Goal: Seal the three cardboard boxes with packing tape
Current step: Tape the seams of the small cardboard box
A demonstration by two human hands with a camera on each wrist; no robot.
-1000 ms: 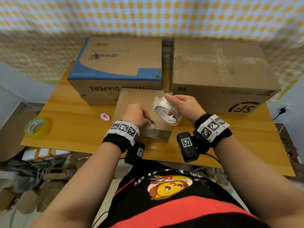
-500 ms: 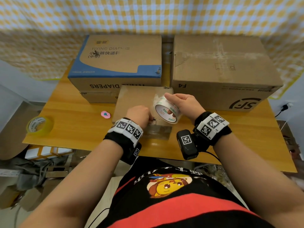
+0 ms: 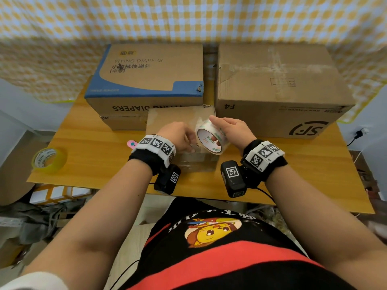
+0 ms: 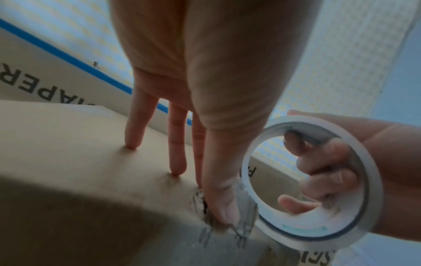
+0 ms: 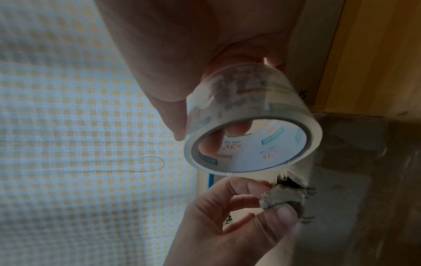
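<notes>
At small box [image 3: 176,118] near edge, left fingers [image 4: 175,153] flat, relaxed, right hand [image 3: 232,130] grasping tape roll [image 3: 211,137].

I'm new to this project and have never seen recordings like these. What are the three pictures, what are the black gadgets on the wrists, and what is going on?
No machine here: a person works with bare hands. The black gadgets are cameras strapped under each wrist, below bands with square markers. The wide picture comes from a head-worn camera looking down; the other two look along each hand.

On the wooden table stand a blue-and-brown diaper box and a large plain brown box at the back, with a small brown cardboard box in front. A yellowish tape roll and a small pink object lie to the left.

The right hand grips a white roll of clear packing tape, fingers through its core. The left hand rests fingertips on the small box while its thumb presses the tape's loose end at the near edge.
</notes>
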